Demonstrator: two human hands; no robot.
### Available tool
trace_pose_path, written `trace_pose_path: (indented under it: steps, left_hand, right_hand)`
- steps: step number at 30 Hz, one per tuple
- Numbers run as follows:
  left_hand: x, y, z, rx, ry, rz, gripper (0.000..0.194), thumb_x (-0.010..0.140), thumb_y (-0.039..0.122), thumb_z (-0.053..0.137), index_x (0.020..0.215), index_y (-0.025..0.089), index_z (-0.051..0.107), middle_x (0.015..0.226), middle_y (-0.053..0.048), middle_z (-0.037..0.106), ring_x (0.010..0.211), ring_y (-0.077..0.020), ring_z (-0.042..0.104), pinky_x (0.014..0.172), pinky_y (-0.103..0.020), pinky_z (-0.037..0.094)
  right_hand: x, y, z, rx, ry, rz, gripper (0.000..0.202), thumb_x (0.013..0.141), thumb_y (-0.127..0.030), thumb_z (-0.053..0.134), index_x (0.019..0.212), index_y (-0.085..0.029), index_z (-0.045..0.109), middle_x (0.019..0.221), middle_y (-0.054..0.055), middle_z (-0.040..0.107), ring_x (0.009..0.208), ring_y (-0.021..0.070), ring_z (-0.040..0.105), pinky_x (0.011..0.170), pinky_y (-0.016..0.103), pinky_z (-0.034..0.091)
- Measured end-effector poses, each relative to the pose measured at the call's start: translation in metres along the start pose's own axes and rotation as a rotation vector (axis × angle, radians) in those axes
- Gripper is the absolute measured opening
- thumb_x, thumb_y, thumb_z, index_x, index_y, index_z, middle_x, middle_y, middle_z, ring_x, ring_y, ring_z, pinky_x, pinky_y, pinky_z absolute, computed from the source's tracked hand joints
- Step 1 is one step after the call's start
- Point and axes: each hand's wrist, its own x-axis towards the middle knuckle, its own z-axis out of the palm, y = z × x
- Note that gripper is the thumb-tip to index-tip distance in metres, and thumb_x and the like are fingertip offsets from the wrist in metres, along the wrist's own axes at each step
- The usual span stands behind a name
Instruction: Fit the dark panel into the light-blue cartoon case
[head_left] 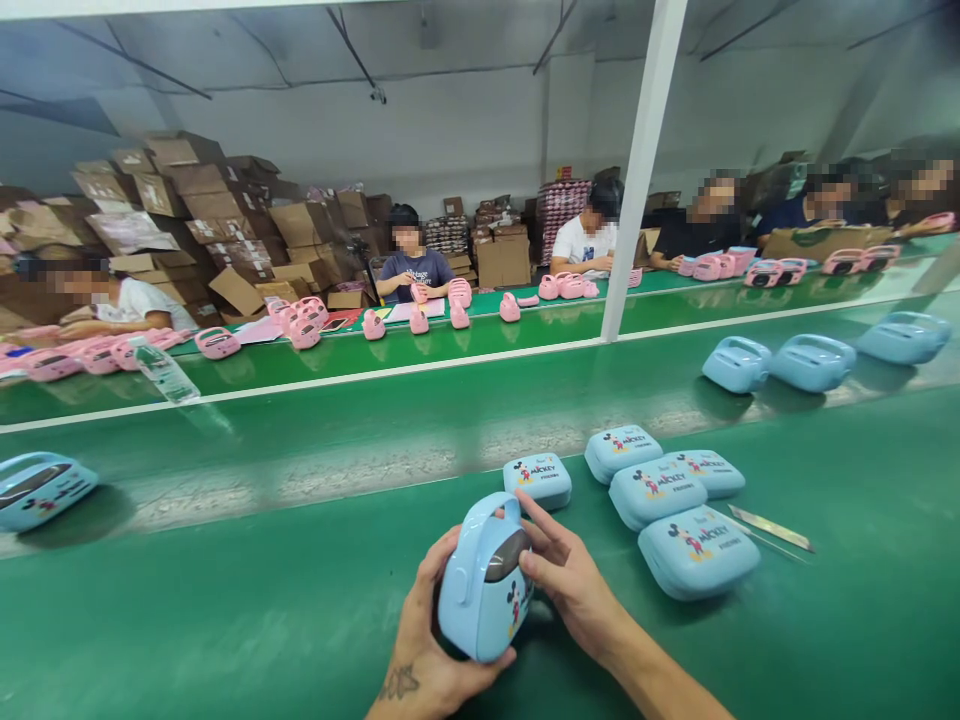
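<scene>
A light blue case with a handle, a dark oval window and a cartoon mouse print (487,590) is held upright at the lower middle. My left hand (431,630) wraps round its left side and underside. On the right, the fingers of my right hand (562,570) touch the case near the window and the handle, with the index finger stretched upward. Just behind stands a small blue printed case (538,481). Several similar printed pieces, the nearest one (699,552) among them, lie to the right on the green surface (225,620).
A thin blade-like tool (772,527) lies right of the printed pieces. Blue handled cases (812,362) stand at the back right, another (45,492) at the far left. A clear bottle (165,372) lies beyond. Several people sit across a divider with pink cases (306,322).
</scene>
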Motion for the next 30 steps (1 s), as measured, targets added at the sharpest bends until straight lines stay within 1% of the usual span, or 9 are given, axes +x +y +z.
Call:
trace_pose_path:
  steps: [2,7,13,15,17,19,21,24,30]
  left_hand:
    - [-0.001,-0.001,0.000,-0.038,0.025,-0.046,0.101,0.042,0.029,0.093,0.135,0.028,0.052,0.135,-0.012,0.061,0.125,-0.0403,0.057,0.113,-0.059,0.041]
    - [0.001,0.002,-0.003,-0.004,-0.048,-0.070,0.103,0.044,0.026,0.091,0.137,0.028,0.049,0.135,-0.013,0.060,0.124,-0.0400,0.057,0.112,-0.059,0.042]
    - [0.004,0.029,0.005,-0.090,0.039,-0.165,0.096,0.043,0.025,0.087,0.132,0.028,0.052,0.134,-0.009,0.061,0.127,-0.0366,0.054,0.114,-0.052,0.040]
    - [0.006,0.037,0.007,-0.150,0.047,-0.195,0.096,0.042,0.028,0.089,0.131,0.027,0.053,0.133,-0.008,0.062,0.126,-0.0353,0.055,0.113,-0.048,0.042]
    - [0.009,0.042,0.008,-0.257,0.048,-0.243,0.098,0.043,0.033,0.090,0.132,0.028,0.050,0.131,-0.007,0.063,0.123,-0.0339,0.058,0.107,-0.044,0.049]
    - [0.012,0.044,0.007,-0.375,0.041,-0.304,0.101,0.045,0.036,0.090,0.135,0.028,0.046,0.130,-0.007,0.063,0.119,-0.0325,0.061,0.099,-0.040,0.055]
    - [0.014,0.044,0.005,-0.451,0.027,-0.356,0.103,0.047,0.037,0.090,0.137,0.028,0.042,0.130,-0.008,0.063,0.117,-0.0322,0.063,0.095,-0.038,0.056]
    - [0.017,0.041,0.002,-0.471,-0.012,-0.386,0.105,0.047,0.035,0.091,0.139,0.026,0.040,0.132,-0.011,0.062,0.118,-0.0337,0.062,0.097,-0.040,0.055]
    - [0.020,0.036,0.000,-0.473,-0.090,-0.385,0.103,0.052,0.033,0.089,0.140,0.026,0.038,0.139,-0.013,0.058,0.125,-0.0359,0.058,0.103,-0.047,0.052]
  right_hand:
    - [0.000,-0.001,0.000,0.007,0.012,0.018,0.078,0.065,-0.042,0.093,0.135,-0.029,0.061,0.123,0.007,0.070,0.109,0.0298,0.066,0.102,0.046,0.046]
    - [0.001,0.001,-0.005,0.043,0.012,0.049,0.070,0.070,-0.040,0.091,0.133,-0.032,0.062,0.125,0.007,0.069,0.110,0.0279,0.065,0.088,0.038,0.053]
    - [0.002,0.002,-0.007,0.078,0.011,0.073,0.065,0.074,-0.040,0.088,0.133,-0.029,0.063,0.122,0.008,0.070,0.109,0.0284,0.066,0.083,0.036,0.055]
    - [0.003,0.003,-0.006,0.082,0.009,0.076,0.061,0.075,-0.040,0.086,0.131,-0.028,0.065,0.122,0.008,0.071,0.108,0.0274,0.067,0.083,0.035,0.054]
    - [0.003,0.004,-0.006,0.091,0.006,0.071,0.059,0.075,-0.040,0.086,0.129,-0.027,0.066,0.124,0.008,0.070,0.108,0.0274,0.067,0.085,0.035,0.054]
    - [0.003,0.007,-0.006,0.108,-0.001,0.065,0.057,0.075,-0.039,0.087,0.127,-0.027,0.067,0.129,0.008,0.067,0.112,0.0287,0.065,0.087,0.036,0.054]
    - [0.004,0.009,-0.006,0.121,-0.003,0.058,0.056,0.074,-0.038,0.088,0.126,-0.029,0.068,0.132,0.007,0.065,0.117,0.0301,0.063,0.090,0.039,0.054]
    - [0.005,0.013,-0.006,0.132,0.005,0.045,0.056,0.072,-0.039,0.090,0.124,-0.030,0.070,0.133,0.006,0.065,0.121,0.0303,0.060,0.095,0.041,0.053]
    - [0.008,0.014,-0.007,0.153,0.040,0.023,0.057,0.066,-0.039,0.094,0.118,-0.029,0.073,0.129,0.006,0.068,0.125,0.0294,0.057,0.097,0.037,0.051]
